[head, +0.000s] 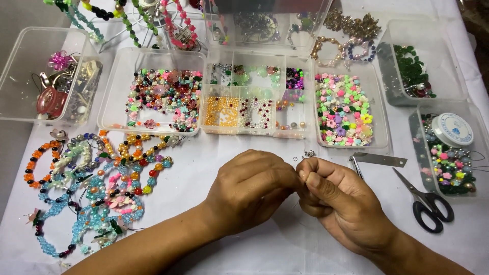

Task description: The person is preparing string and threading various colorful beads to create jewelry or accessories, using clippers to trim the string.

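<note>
My left hand [249,191] and my right hand [338,203] meet over the white cloth, fingertips pinched together at the centre. Something very small is held between them; I cannot tell what it is, maybe a thin thread. A tiny metal ring [295,159] and a small clasp [309,153] lie on the cloth just beyond my fingertips. A pile of finished bead bracelets [91,178] lies to the left of my left hand.
Clear plastic trays of beads stand in a row behind: mixed beads [163,99], a divided box [249,102], flower beads [344,109], green beads [412,66]. Black-handled scissors [428,201], a metal tool [379,160] and a thread spool [452,130] lie right.
</note>
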